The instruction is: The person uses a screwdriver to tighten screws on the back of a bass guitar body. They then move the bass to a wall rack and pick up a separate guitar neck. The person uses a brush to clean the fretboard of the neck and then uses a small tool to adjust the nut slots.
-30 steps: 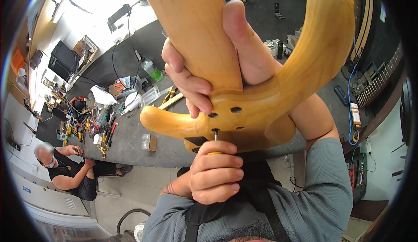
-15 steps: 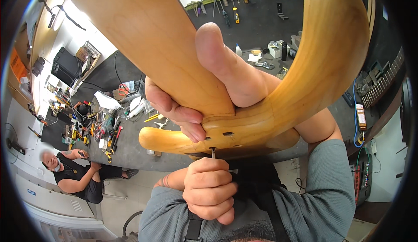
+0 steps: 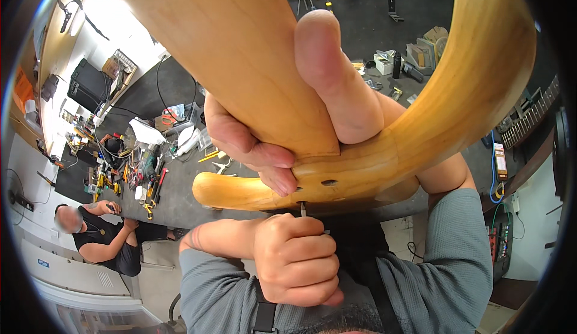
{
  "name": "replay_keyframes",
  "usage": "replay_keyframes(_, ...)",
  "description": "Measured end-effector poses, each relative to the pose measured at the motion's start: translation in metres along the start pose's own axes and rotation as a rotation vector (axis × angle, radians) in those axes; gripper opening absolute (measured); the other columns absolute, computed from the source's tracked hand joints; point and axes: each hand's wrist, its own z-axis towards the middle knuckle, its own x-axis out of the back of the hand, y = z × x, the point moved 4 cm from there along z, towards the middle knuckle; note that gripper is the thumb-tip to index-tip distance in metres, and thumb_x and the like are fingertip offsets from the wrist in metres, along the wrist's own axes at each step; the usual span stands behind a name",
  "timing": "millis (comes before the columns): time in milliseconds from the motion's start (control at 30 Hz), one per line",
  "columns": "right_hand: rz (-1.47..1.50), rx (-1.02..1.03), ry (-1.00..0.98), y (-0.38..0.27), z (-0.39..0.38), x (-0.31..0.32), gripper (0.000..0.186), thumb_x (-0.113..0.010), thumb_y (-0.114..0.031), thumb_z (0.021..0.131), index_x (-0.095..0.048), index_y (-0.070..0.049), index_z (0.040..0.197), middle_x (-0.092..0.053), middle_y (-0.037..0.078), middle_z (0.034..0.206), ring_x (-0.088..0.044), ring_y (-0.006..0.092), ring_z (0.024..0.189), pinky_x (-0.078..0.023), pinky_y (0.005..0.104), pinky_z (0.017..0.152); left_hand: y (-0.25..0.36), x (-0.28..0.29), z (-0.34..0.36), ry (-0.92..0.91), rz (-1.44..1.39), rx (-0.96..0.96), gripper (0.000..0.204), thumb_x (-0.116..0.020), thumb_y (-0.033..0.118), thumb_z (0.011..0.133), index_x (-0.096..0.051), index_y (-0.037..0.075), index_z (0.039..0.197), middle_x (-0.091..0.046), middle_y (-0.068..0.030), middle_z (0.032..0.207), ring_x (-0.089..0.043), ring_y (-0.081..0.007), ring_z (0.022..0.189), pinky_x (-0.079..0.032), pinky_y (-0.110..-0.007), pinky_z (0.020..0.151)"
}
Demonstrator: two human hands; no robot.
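Note:
A varnished wooden guitar, its broad neck (image 3: 240, 57) running to the upper left and its body (image 3: 415, 115) curving away to the right, is held up before my chest. My right hand (image 3: 342, 81) wraps round the neck by the joint, thumb on one side and fingers on the other. Dark holes (image 3: 329, 182) show in the wood below the joint. Closed in a fist under the body, my left hand (image 3: 297, 259) grips what looks like a screwdriver (image 3: 303, 209). Its thin metal shaft points up into the body's edge; the handle is hidden inside the fist.
A dark workbench (image 3: 180, 199) curves behind the guitar. Tools and cables clutter its left side, including a red-handled hammer (image 3: 160, 184). Small boxes (image 3: 383, 63) and a black cylinder (image 3: 396, 65) stand at the back. A seated person (image 3: 102, 238) is at the left.
The guitar and my right hand have shifted right in the view. My left fist has turned on the screwdriver, and its forearm now lies more to the left and shows more.

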Motion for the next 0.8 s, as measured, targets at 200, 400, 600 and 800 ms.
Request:
replay_keyframes(200,0.061,0.031,0.043,0.002,0.002,0.02,0.104,-0.036,-0.102,0.1,-0.066,-0.003,0.109,-0.056,0.003,0.075,-0.063,0.0172,0.065,-0.058,0.0359,0.069,-0.019,0.009,0.005,-0.106,-0.023,0.093,0.033,-0.09,0.029,0.096,-0.066,0.007,0.088,-0.06,-0.0059,0.084,-0.064,-0.026,0.074,-0.048,-0.038,0.059)
replay_keyframes(400,0.083,0.062,0.057,0.006,0.005,0.043,0.107,-0.033,-0.109,0.091,-0.062,-0.007,0.106,-0.055,0.0,0.075,-0.066,0.017,0.064,-0.067,0.0393,0.074,-0.003,-0.001,0.005,0.121,-0.115,-0.029,0.03,-0.085,0.024,0.103,-0.066,0.005,0.09,-0.066,-0.0091,0.083,-0.065,-0.0272,0.071,-0.053,-0.04,0.063)
replay_keyframes(600,0.067,0.054,0.072,0.004,0.003,0.036,0.109,-0.03,-0.107,0.095,-0.064,-0.005,0.113,-0.053,0.001,0.075,-0.067,0.017,0.065,-0.066,0.0392,0.073,-0.011,-0.023,0.0,0.3,-0.153,-0.018,0.031,-0.072,0.025,0.115,-0.063,0.002,0.097,-0.07,-0.0145,0.086,-0.065,-0.0312,0.071,-0.056,-0.045,0.063)
replay_keyframes(800,0.179,0.088,0.011,0.0,0.002,0.027,0.112,-0.028,-0.106,0.097,-0.066,-0.003,0.116,-0.056,0.003,0.076,-0.067,0.0188,0.063,-0.066,0.0392,0.071,-0.023,-0.034,-0.006,0.301,-0.167,0.02,0.028,-0.073,0.023,0.113,-0.064,0.001,0.1,-0.069,-0.0153,0.087,-0.066,-0.0331,0.074,-0.059,-0.047,0.063)
